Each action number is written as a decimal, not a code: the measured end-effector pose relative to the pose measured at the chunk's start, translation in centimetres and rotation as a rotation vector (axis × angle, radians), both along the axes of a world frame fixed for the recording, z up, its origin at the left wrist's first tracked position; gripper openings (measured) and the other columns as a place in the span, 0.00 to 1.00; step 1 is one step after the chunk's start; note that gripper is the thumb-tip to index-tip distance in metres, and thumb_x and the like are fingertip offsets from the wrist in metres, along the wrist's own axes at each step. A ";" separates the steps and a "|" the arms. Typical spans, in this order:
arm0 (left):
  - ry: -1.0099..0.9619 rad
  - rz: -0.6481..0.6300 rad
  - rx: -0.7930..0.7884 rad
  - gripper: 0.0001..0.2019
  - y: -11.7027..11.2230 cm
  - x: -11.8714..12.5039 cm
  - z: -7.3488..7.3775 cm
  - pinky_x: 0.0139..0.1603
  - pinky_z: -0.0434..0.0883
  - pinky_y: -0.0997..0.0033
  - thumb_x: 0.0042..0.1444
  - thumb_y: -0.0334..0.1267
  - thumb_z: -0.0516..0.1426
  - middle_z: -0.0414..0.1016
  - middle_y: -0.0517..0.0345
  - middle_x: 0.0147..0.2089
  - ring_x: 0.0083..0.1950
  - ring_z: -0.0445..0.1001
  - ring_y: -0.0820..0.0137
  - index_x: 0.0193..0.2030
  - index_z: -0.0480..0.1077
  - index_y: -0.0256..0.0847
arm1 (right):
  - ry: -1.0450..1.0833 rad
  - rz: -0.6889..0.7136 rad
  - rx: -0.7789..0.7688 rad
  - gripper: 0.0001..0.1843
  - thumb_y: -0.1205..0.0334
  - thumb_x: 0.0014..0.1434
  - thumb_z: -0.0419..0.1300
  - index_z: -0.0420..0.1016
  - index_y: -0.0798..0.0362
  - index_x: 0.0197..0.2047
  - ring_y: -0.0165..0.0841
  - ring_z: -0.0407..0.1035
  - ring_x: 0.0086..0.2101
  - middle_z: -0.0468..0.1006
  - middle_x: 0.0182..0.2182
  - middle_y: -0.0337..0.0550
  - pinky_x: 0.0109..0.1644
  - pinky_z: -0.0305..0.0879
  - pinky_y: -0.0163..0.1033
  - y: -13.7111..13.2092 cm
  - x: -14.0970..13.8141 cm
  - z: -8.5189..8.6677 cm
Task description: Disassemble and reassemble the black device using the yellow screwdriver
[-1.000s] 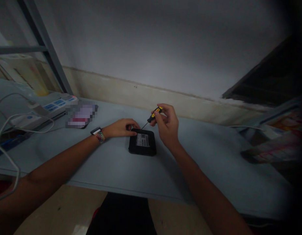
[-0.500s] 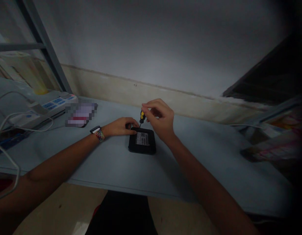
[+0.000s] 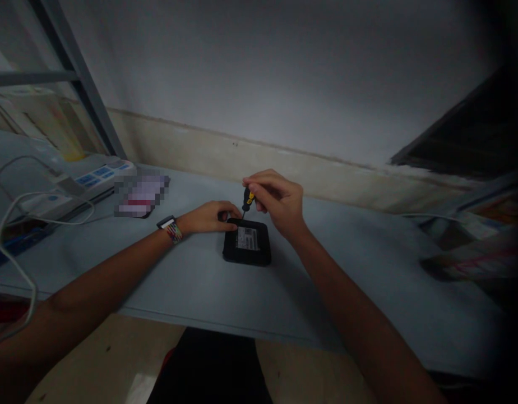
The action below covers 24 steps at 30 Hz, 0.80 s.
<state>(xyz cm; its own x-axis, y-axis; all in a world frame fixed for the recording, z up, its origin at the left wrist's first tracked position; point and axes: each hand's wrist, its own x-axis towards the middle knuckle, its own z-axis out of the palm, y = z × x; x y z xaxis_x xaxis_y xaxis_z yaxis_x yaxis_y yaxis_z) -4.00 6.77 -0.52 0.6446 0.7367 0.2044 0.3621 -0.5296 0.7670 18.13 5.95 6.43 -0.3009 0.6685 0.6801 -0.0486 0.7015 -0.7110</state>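
Observation:
A small black square box (image 3: 247, 256) with a white printed label on top lies flat on the table. My left hand (image 3: 213, 216) steadies its far left corner, the thumb on the top face and the fingers at the far edge. Pinched by the fingertips of my right hand (image 3: 276, 197) is a small black-and-yellow screwdriver (image 3: 248, 199). It leans a little, its handle up, and its thin shaft points down at the box's far edge beside my left fingers. Exactly where the tip touches is too small to see.
On the left lie a phone with a blurred screen (image 3: 142, 196), a white power strip (image 3: 101, 175) and loose white cables (image 3: 15, 252). A yellowish clear container (image 3: 69, 143) stands behind them. At the right is a plastic-wrapped package (image 3: 461, 258). A wall backs the light-blue table (image 3: 179, 286).
The screwdriver has turned in my right fingers, and its handle leans slightly more to the right. My left hand stays on the box. The whole view has shifted slightly.

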 end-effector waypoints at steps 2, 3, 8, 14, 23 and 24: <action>0.007 -0.003 0.002 0.19 -0.1 0.0 0.1 0.45 0.70 0.65 0.63 0.50 0.66 0.81 0.52 0.47 0.43 0.74 0.65 0.53 0.78 0.39 | -0.006 0.015 -0.024 0.08 0.56 0.68 0.68 0.89 0.46 0.46 0.21 0.69 0.23 0.86 0.42 0.40 0.22 0.67 0.31 -0.1 0.1 -0.2; 0.011 -0.004 0.004 0.19 -0.1 0.0 0.1 0.45 0.70 0.65 0.64 0.50 0.65 0.81 0.52 0.47 0.43 0.74 0.65 0.53 0.78 0.39 | -0.006 0.018 -0.038 0.09 0.56 0.69 0.67 0.89 0.46 0.47 0.21 0.69 0.22 0.87 0.44 0.41 0.22 0.66 0.31 -0.1 0.1 -0.3; 0.029 -0.006 0.009 0.19 -0.1 0.1 0.1 0.46 0.69 0.64 0.64 0.50 0.65 0.80 0.51 0.48 0.44 0.74 0.64 0.55 0.78 0.39 | 0.067 0.049 -0.133 0.11 0.52 0.70 0.67 0.87 0.49 0.45 0.20 0.63 0.19 0.89 0.41 0.41 0.19 0.57 0.32 -0.3 0.1 -0.8; 0.021 -0.003 0.001 0.19 0.1 0.0 -0.1 0.45 0.69 0.64 0.63 0.50 0.65 0.80 0.51 0.48 0.44 0.74 0.64 0.55 0.78 0.39 | 0.142 -0.001 -0.250 0.16 0.47 0.64 0.72 0.79 0.50 0.40 0.20 0.58 0.17 0.85 0.32 0.37 0.18 0.49 0.32 -0.2 -0.8 -0.8; 0.011 -0.015 0.002 0.19 -0.1 0.0 0.1 0.46 0.71 0.64 0.64 0.49 0.65 0.81 0.51 0.50 0.45 0.75 0.65 0.55 0.77 0.39 | 0.202 -0.037 -0.242 0.22 0.47 0.61 0.75 0.67 0.48 0.37 0.21 0.63 0.18 0.91 0.37 0.42 0.18 0.56 0.30 -0.5 -1.3 -0.8; 0.016 -0.016 0.002 0.19 -0.1 0.0 0.1 0.47 0.71 0.64 0.64 0.49 0.65 0.81 0.51 0.50 0.45 0.75 0.64 0.55 0.77 0.39 | 0.205 -0.033 -0.233 0.21 0.48 0.61 0.75 0.68 0.48 0.36 0.21 0.64 0.18 0.91 0.38 0.43 0.18 0.57 0.30 -0.5 -1.3 -0.8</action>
<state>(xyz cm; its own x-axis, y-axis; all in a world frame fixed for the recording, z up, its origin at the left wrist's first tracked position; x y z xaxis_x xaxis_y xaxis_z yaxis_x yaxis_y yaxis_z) -3.97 6.64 -0.44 0.6596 0.7257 0.1958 0.3655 -0.5372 0.7601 16.86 5.45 5.62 -0.1488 0.8205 0.5520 -0.1874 0.5247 -0.8304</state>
